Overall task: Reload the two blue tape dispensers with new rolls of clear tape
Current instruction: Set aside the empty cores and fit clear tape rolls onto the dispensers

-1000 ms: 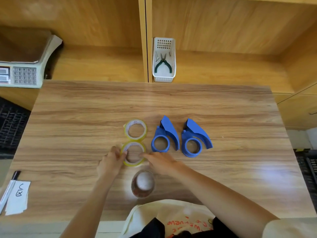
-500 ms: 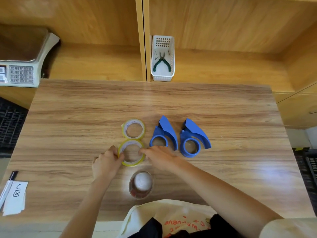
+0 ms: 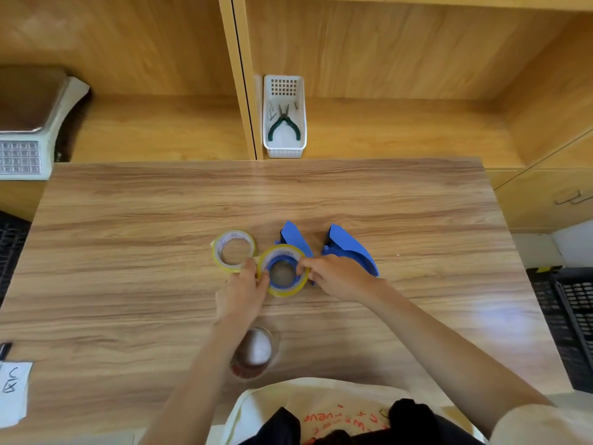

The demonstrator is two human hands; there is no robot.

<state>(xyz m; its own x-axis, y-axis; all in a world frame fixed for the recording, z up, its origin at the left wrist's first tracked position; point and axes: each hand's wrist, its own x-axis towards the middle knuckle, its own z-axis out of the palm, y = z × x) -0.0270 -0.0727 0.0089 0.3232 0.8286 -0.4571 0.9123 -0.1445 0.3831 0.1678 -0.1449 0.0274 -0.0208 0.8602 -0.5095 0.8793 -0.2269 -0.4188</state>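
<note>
Two blue tape dispensers lie side by side at the middle of the wooden table (image 3: pixel 128 252). A clear tape roll with a yellowish rim (image 3: pixel 285 292) sits around the round hub of the left dispenser (image 3: pixel 293 237). My left hand (image 3: pixel 244 292) pinches the roll's left edge and my right hand (image 3: pixel 337 276) pinches its right edge. My right hand partly covers the right dispenser (image 3: pixel 348 244). A second clear tape roll (image 3: pixel 233 252) lies flat just to the left, touching my left fingers.
A small clear cup (image 3: pixel 253 353) stands near the front edge between my forearms. A white basket with green-handled pliers (image 3: pixel 284 123) sits on the shelf behind. A weighing scale (image 3: pixel 29 130) is at back left; a paper note (image 3: pixel 12 390) and marker at front left.
Both hands carried the nearer tape roll to the right, from its spot below the other roll onto the left dispenser's hub.
</note>
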